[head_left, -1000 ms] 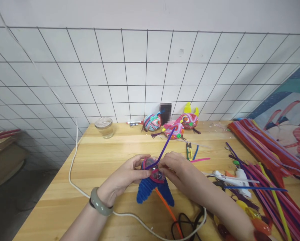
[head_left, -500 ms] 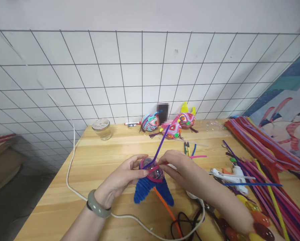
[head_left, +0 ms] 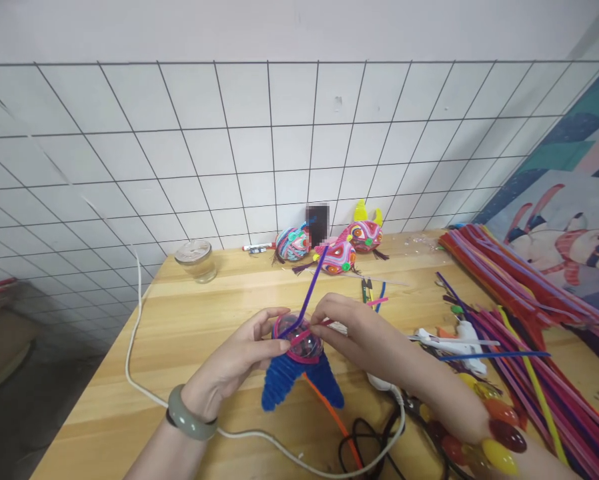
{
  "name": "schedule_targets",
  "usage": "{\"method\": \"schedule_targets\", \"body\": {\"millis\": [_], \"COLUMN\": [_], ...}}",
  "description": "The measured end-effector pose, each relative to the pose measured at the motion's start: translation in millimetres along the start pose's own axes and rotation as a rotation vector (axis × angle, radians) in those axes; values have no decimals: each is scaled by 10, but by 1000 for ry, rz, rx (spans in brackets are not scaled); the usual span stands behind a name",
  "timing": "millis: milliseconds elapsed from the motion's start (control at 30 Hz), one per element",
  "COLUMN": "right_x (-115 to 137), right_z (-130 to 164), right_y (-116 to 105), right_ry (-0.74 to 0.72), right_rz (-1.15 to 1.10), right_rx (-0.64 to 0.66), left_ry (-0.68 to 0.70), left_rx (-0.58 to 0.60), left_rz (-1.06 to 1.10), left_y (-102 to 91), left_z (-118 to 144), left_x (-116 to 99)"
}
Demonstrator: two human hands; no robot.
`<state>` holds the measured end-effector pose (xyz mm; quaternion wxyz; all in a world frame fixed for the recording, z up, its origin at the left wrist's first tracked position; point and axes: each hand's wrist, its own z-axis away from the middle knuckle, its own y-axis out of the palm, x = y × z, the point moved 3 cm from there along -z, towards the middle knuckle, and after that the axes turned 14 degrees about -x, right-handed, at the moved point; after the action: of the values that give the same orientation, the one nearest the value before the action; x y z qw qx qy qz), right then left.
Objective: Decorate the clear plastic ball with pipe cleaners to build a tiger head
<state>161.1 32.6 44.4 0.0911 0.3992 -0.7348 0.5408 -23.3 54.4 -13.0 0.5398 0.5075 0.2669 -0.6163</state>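
A glass jar (head_left: pixel 202 269) stood near the back left corner of the worktop (head_left: pixel 199 320), its contents unclear. The clear ball (head_left: pixel 310 345) sat between the hands: the left hand (head_left: pixel 242 350) gripped its side, the right hand (head_left: pixel 347 327) pinched a pink stem (head_left: pixel 299 339) across it. Open wood, crossed by a white cable (head_left: pixel 140 293), ran to the left edge.

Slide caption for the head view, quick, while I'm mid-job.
Left hand grips a clear ball with blue fuzzy fins; right hand pinches a pink strip across it.
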Motion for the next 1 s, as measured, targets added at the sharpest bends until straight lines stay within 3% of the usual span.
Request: {"method": "schedule_targets", "body": {"millis": [133,333,633,1000], "right_x": [24,105,181,166], "right_z": [-12,-9,-33,-9], "right_y": [16,79,106,133], "right_ry": [-9,-62,-89,-92], "right_rz": [1,59,132,128], "right_rx": [-10,8,40,17], "left_ry": [-26,-9,59,33], "left_rx": [30,-78,-9,-4], "left_rz": [35,-43,-25,-15], "left_y": [57,110,127,134], "left_z": [22,22,10,-10], "left_x": [-17,20,32,40]}}
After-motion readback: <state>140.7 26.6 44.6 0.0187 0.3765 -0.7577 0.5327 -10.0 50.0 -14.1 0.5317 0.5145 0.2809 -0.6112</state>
